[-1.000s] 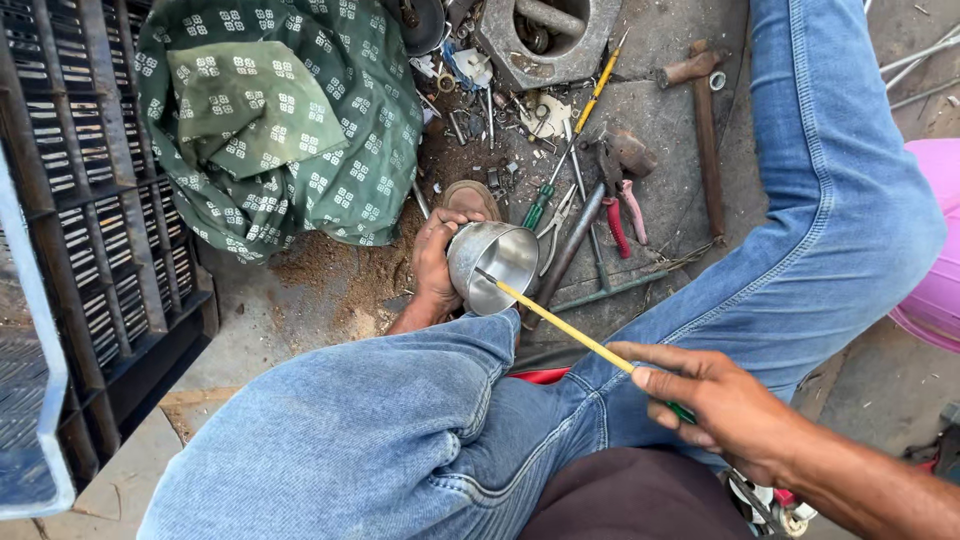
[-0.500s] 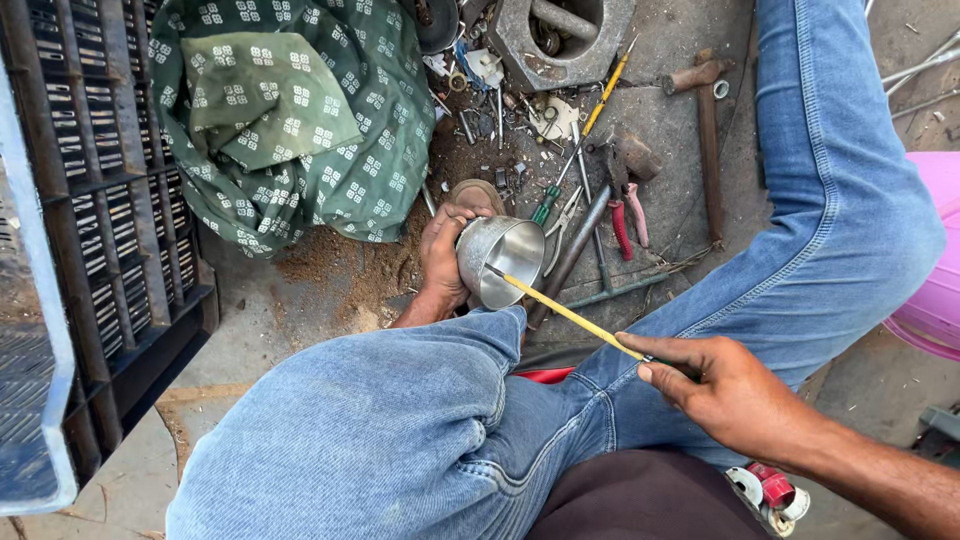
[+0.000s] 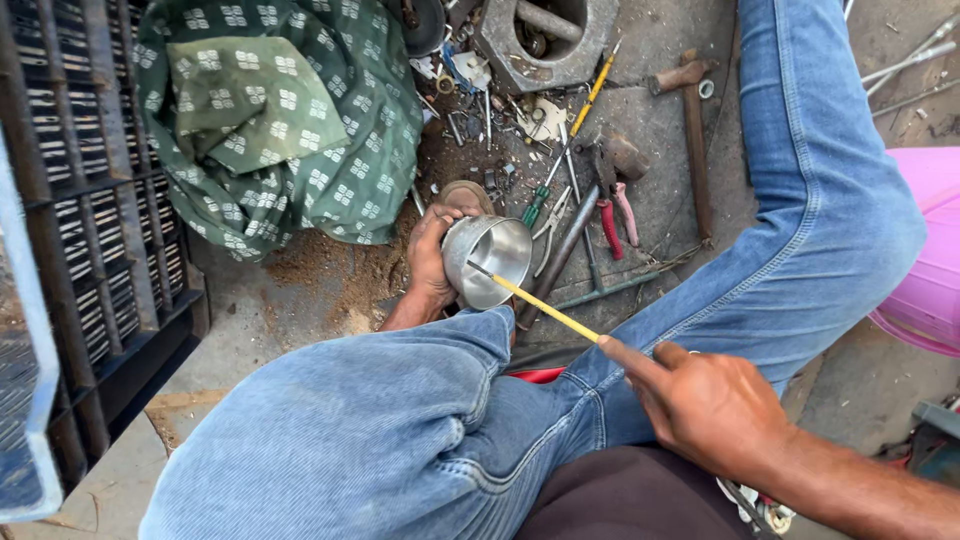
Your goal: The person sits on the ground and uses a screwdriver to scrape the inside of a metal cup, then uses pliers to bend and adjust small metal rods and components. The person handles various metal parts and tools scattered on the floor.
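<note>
Holding round shiny metal cup (image 3: 487, 261) in my left hand (image 3: 430, 255); my right hand (image 3: 705, 400) has pushed yellow-handled screwdriver (image 3: 545, 310) tip onto rim, grip now clenched.

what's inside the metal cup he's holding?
The tip of the yellow rod, held by the right hand, rests at the metal cup rim. The visible inner wall is bare, shiny metal. The left hand grips the cup's outside; its bottom isn't clearly visible.

No packages, labels, signs or screens in view; only loose tools, cloth and metal parts on the ground.
</note>
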